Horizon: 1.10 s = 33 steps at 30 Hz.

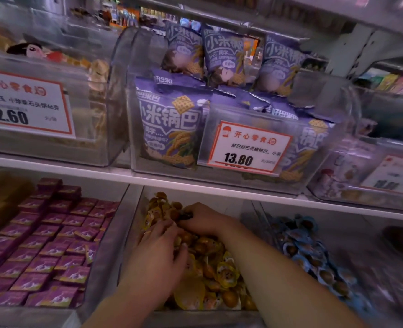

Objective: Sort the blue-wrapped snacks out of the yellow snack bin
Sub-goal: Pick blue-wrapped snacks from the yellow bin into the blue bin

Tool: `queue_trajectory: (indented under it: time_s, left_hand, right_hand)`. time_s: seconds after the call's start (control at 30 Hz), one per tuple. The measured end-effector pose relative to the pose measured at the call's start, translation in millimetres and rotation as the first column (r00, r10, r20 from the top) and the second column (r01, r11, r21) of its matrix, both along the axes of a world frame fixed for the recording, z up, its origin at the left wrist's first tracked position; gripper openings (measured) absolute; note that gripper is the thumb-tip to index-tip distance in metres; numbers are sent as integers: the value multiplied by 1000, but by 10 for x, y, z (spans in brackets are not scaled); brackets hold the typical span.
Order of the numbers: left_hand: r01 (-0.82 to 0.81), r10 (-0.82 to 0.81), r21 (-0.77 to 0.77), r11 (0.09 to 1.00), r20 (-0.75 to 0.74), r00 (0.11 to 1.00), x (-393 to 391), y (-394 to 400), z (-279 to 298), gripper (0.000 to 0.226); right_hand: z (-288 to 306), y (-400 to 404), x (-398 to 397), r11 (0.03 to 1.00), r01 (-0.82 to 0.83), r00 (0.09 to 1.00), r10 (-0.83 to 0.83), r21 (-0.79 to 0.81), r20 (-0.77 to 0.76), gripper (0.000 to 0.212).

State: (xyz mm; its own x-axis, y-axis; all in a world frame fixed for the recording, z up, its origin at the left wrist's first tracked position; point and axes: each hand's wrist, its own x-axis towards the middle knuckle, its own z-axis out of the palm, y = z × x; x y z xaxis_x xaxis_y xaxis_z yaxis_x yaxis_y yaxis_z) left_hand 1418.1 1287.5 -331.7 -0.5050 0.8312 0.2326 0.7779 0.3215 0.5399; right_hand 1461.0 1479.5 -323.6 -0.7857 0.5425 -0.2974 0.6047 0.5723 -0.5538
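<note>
No blue wrapper shows in the yellow snack bin (134,223) at lower centre; the blue-wrapped snacks (314,254) fill the bin just right. The right hand (200,217) pinches something small and dark, probably a stray. The left hand (157,252) lies spread on the pile, apparently raking yellow packets aside.

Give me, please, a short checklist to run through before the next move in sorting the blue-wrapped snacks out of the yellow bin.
1. Both hands in the yellow snack bin: ok.
2. Right hand grips something small and dark; whether it is blue-wrapped: cannot tell.
3. Left hand free to sift, fingers spread on the yellow snacks: ok.
4. Bin of blue snacks to the right, open to a drop: ok.
5. No blue wrapper left among the yellow: cannot tell, hands cover part.
</note>
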Motion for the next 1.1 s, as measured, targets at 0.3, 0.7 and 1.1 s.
queue_trajectory:
  time_s: [0.3,0.7,1.1]
  left_hand:
    - [-30,4,181,983,147,989,37,-18,172,41]
    - [118,-125,119,986,51,991,49,-96,158,26]
    - [61,-44,89,994,-182,982,73,-82,197,16]
  right_hand:
    - [304,-245,216,968,68,983,-107,-241,-152,27]
    - [656,-593,946,546,83,774,-562,-833,-292,34]
    - [663,-506,1660,938,346,644,-258,-26,-720,14]
